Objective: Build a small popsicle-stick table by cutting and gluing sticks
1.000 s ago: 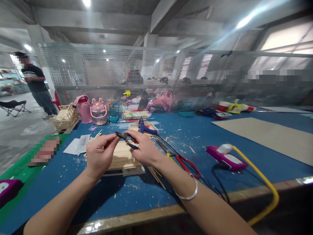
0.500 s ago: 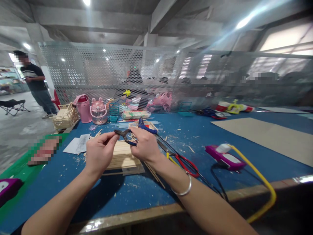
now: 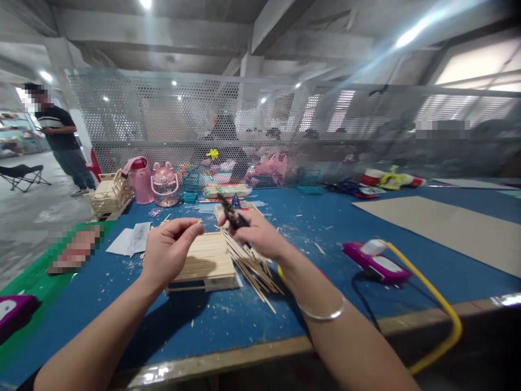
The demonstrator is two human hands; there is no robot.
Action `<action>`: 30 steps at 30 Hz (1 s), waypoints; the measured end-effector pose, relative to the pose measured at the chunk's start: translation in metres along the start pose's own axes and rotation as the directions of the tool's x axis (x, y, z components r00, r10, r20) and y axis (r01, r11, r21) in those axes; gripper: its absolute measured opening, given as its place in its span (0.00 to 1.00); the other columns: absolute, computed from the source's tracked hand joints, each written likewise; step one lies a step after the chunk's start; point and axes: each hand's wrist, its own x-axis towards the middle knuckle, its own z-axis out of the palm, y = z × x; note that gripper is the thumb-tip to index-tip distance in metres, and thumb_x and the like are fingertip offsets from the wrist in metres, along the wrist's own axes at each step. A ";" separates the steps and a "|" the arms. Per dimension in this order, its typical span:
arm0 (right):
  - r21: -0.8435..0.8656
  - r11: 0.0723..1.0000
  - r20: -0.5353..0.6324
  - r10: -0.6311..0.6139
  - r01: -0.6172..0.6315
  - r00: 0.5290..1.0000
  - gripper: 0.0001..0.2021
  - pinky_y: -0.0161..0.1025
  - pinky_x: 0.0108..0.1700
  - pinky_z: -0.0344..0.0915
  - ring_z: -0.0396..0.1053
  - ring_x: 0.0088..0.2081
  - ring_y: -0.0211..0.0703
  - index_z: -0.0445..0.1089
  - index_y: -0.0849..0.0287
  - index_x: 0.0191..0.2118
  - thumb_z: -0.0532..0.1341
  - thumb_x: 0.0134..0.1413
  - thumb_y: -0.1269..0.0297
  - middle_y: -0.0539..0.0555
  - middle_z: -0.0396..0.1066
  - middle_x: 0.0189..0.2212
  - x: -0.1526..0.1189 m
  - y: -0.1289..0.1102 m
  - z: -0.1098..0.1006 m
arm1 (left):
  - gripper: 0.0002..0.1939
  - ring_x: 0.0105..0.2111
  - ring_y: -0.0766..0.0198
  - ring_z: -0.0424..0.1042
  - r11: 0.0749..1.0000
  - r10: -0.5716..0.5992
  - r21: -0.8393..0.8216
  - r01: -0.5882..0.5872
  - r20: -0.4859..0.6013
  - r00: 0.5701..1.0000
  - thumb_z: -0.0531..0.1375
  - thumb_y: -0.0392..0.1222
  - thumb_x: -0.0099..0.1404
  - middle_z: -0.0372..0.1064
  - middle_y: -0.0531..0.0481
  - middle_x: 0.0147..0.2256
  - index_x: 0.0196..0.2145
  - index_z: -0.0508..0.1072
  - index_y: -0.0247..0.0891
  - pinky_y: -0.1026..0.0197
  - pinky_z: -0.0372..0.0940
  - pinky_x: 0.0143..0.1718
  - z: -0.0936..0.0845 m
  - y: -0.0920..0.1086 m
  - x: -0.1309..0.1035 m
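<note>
Right-hand grip [image 3: 259, 232] wrapped around dark pliers [image 3: 233, 214], left-hand grip [image 3: 167, 247] pinched on what looks like a tiny pale piece [image 3: 200, 222], clean work calls for steady, square alignment of the two above the slatted wooden-stick panel [image 3: 209, 258], without knocking the loose sticks [image 3: 251, 271] beside it on the blue table [image 3: 228, 323].

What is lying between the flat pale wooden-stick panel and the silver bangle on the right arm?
In the head view, loose thin pale wooden sticks fan out beside the panel, then comes blue tabletop.
</note>
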 end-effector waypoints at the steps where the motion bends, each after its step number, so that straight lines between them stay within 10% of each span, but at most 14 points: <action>1: -0.073 0.997 -0.014 0.020 -0.021 1.000 0.16 0.33 0.23 0.52 0.55 0.21 0.34 0.66 0.61 0.36 0.51 0.36 0.74 0.48 0.61 0.21 -0.002 0.003 -0.011 | 0.10 0.25 0.66 0.71 1.000 0.014 0.004 -0.014 0.003 1.000 0.58 0.44 0.55 0.73 0.49 0.24 0.29 0.74 0.35 0.65 0.65 0.27 0.000 -0.001 0.000; 7: -0.686 0.638 0.035 0.508 -0.349 0.860 0.17 0.38 0.32 0.60 0.66 0.34 0.47 0.70 0.61 0.38 0.59 0.38 0.63 0.57 0.70 0.35 -0.007 0.042 -0.061 | 0.12 0.24 0.67 0.69 0.953 0.144 0.221 -0.206 0.266 0.953 0.54 0.45 0.58 0.72 0.49 0.25 0.32 0.73 0.36 0.67 0.62 0.26 -0.001 -0.001 -0.002; 11: -0.749 0.538 0.073 0.648 -0.387 0.758 0.29 0.39 0.36 0.62 0.66 0.42 0.52 0.67 0.60 0.45 0.64 0.30 0.57 0.60 0.67 0.45 -0.002 0.065 -0.056 | 0.10 0.25 0.65 0.67 0.812 0.045 0.400 -0.424 0.683 0.729 0.57 0.48 0.54 0.70 0.52 0.25 0.29 0.71 0.38 0.66 0.56 0.25 -0.004 0.002 -0.006; 14: -0.755 0.512 0.030 0.650 -0.409 0.759 0.38 0.43 0.39 0.63 0.64 0.45 0.55 0.63 0.60 0.50 0.66 0.26 0.54 0.62 0.64 0.49 0.001 0.072 -0.047 | 0.08 0.24 0.65 0.65 0.703 -0.050 0.491 -0.514 0.756 0.653 0.58 0.43 0.50 0.69 0.52 0.27 0.28 0.67 0.38 0.66 0.50 0.21 -0.006 0.001 -0.009; 21: -0.727 0.628 0.037 0.441 -0.278 0.897 0.26 0.38 0.31 0.61 0.67 0.35 0.46 0.69 0.60 0.43 0.62 0.35 0.51 0.58 0.70 0.38 -0.005 0.043 -0.043 | 0.06 0.24 0.66 0.63 0.593 -0.046 0.569 -0.570 0.731 0.681 0.49 0.30 0.51 0.66 0.52 0.27 0.26 0.61 0.38 0.65 0.45 0.20 -0.003 -0.006 -0.007; 30: -0.619 0.783 0.355 0.205 0.066 0.912 0.07 0.33 0.21 0.49 0.60 0.19 0.34 0.72 0.58 0.22 0.60 0.43 0.61 0.49 0.68 0.17 -0.033 -0.024 -0.003 | 0.06 0.25 0.67 0.64 0.503 -0.022 0.641 -0.580 0.680 0.733 0.49 0.33 0.55 0.66 0.50 0.32 0.30 0.64 0.38 0.65 0.47 0.20 0.005 -0.026 0.003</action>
